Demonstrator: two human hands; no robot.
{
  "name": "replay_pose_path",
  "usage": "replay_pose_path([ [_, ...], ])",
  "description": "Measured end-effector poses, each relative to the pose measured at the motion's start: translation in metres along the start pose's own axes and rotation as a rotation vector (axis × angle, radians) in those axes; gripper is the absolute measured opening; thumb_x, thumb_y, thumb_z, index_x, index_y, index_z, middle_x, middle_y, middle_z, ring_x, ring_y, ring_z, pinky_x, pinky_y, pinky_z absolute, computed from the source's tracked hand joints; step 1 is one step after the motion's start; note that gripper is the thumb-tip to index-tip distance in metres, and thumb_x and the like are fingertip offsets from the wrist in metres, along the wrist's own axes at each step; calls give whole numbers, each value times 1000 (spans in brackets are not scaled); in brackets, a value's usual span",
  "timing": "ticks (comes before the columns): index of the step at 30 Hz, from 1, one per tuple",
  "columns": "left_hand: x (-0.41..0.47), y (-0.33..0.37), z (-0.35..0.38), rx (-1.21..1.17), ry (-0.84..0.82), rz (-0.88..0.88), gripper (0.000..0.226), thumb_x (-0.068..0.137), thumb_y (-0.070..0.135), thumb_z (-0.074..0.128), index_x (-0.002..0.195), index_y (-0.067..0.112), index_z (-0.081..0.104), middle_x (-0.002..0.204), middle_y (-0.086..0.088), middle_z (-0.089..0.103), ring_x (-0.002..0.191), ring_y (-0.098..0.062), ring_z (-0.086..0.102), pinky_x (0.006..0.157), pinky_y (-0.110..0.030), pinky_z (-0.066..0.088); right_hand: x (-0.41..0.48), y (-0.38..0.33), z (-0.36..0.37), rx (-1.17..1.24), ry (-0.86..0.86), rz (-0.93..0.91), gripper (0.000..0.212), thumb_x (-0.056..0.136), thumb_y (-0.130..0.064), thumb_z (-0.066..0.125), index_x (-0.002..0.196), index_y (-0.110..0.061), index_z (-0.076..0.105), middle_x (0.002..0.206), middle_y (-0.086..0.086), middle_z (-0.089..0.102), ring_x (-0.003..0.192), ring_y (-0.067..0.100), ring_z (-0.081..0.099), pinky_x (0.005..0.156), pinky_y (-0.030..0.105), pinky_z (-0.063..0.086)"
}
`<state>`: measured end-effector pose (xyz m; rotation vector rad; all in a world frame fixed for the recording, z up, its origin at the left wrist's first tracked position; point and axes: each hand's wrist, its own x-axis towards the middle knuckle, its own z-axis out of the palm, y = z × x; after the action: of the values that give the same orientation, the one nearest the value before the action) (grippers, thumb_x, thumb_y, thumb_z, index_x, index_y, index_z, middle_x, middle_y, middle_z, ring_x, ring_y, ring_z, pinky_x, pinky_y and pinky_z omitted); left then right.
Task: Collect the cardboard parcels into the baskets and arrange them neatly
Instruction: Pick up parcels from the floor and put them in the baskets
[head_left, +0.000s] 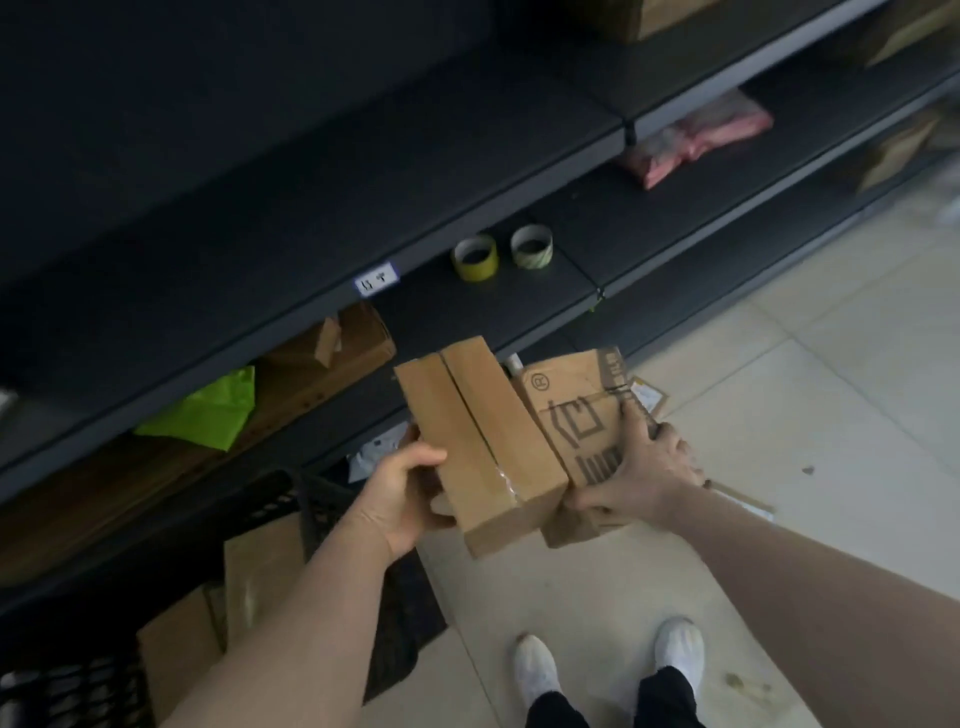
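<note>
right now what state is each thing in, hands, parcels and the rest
plain parcel: held up, taped shut
left hand: grips the plain parcel's near end
printed parcel: held up beside the plain one
right hand: grips the printed parcel
basket: on the floor, partly filled
yellow tape roll: flat on the shelf
pale tape roll: flat beside it
green bag: crumpled

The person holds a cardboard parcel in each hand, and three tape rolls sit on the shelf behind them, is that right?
Not three: the head view shows two on the shelf, a yellow roll and a paler roll. The left hand grips the plain parcel, the right hand the printed parcel.
</note>
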<state>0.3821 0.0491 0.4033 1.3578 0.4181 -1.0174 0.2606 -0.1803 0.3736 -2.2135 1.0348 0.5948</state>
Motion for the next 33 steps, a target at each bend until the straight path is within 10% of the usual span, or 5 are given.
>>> replay_pose_path([
  [13,-83,38,-17,-156,311,184,36,98,31,41,124,24,65,123,-14,68,111,-35,62,105,-56,41,-93,-51,-77,141,195,-138,145,31,-84,68,148,-43,-8,150,13,18,138,37,23,108,58,33],
  [17,-107,33,-13,30,313,144,101,59,95,51,141,37,45,124,-6,65,112,-30,60,105,-56,41,-112,-50,-78,209,170,-163,146,31,-81,70,148,-45,-10,149,11,18,137,35,24,109,57,34],
  [22,-151,21,-7,77,239,182,139,30,82,77,148,45,14,130,-9,57,113,-34,58,88,-58,53,-142,-33,-77,381,149,-200,143,40,-70,81,148,-47,-10,147,8,18,137,34,25,113,54,29],
  [25,-182,7,-7,187,131,131,128,30,73,86,142,39,35,124,-7,66,110,-32,62,67,-46,57,-166,-20,-73,365,155,-223,145,39,-69,82,149,-45,-10,148,8,19,138,34,23,113,55,28],
  [33,-268,-69,-13,-70,195,247,33,83,22,63,116,17,67,110,-13,73,102,-32,64,77,-41,51,-241,-4,-45,201,134,-311,148,35,-73,80,147,-45,-12,150,10,17,139,36,19,110,61,29],
])
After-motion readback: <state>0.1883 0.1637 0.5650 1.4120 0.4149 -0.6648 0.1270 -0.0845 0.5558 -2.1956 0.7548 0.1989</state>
